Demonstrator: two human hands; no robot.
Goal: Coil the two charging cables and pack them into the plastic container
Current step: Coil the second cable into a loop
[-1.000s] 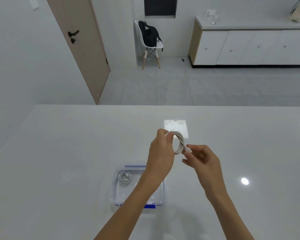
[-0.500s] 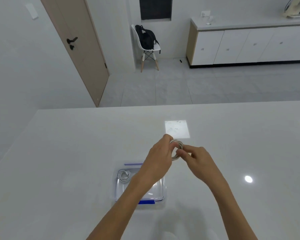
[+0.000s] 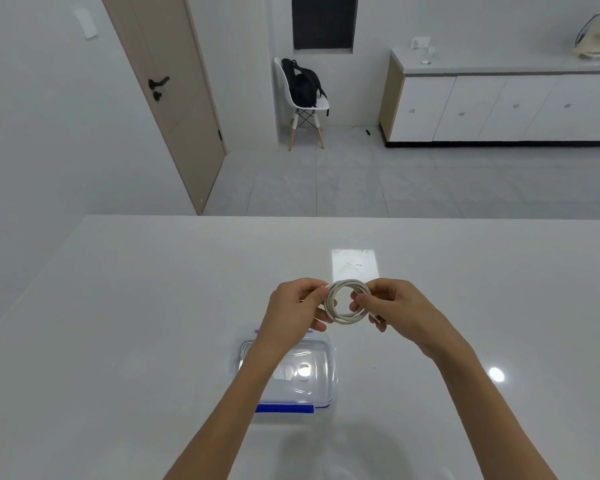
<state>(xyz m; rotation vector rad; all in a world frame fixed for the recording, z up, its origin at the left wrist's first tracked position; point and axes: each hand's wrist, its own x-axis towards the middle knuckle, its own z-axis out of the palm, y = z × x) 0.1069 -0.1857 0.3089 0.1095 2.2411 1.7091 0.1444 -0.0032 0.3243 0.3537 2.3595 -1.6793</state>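
Observation:
A white charging cable [image 3: 340, 317], wound into a small round coil, hangs in the air above the white table [image 3: 118, 306]. My left hand [image 3: 291, 310] pinches the coil's left side. My right hand [image 3: 392, 306] pinches its right side, and a metal plug end pokes out below those fingers. Just below and nearer to me sits the clear plastic container [image 3: 321, 375] with blue clips. My left forearm covers the container's left part, so the other coiled cable seen there earlier is hidden.
The table's far edge runs across the middle of the view. Beyond it are a tiled floor, a wooden door [image 3: 174, 98], a white chair [image 3: 305, 105] with a black backpack, and white cabinets [image 3: 499, 109].
The coil has turned from edge-on to face me as a flat ring. My right hand shifted from the loose plug end to gripping the coil's right side. Both hands stayed above the container.

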